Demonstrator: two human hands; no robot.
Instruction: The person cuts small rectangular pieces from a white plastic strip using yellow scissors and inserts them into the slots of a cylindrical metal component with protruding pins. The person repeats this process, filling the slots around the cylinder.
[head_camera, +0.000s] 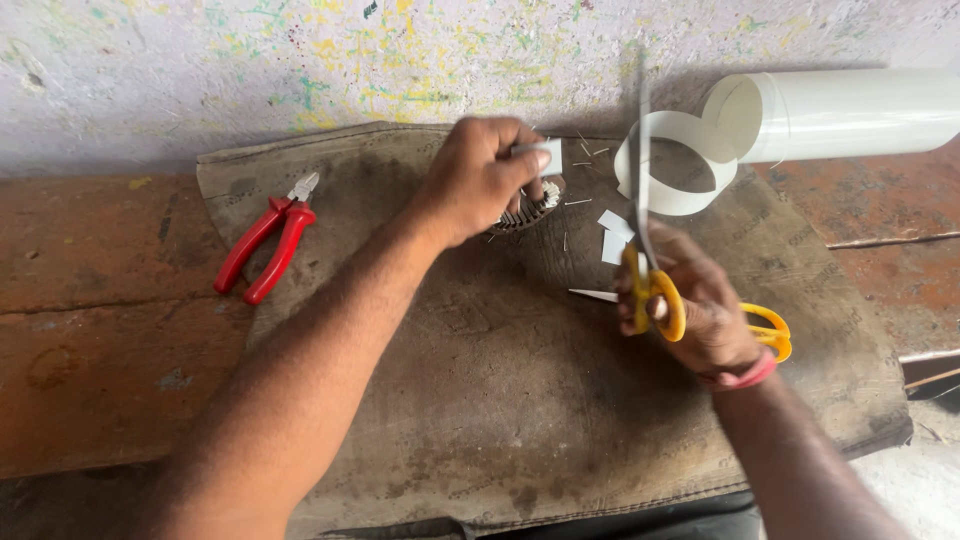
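My left hand (478, 175) reaches over a dark mat (480, 400) and pinches a small white paper piece (551, 156) above a round dark metal part with slots (528, 212). My right hand (700, 310) grips yellow-handled scissors (652, 265), blades pointing up and away. Small white paper scraps (612, 238) lie between the two hands. A pink band sits on my right wrist.
Red-handled pliers (268, 245) lie at the mat's left edge on a rusty brown surface (100, 300). A roll of white sheet (850, 112) with a loose curled strip (680, 160) rests at the back right against a paint-speckled wall.
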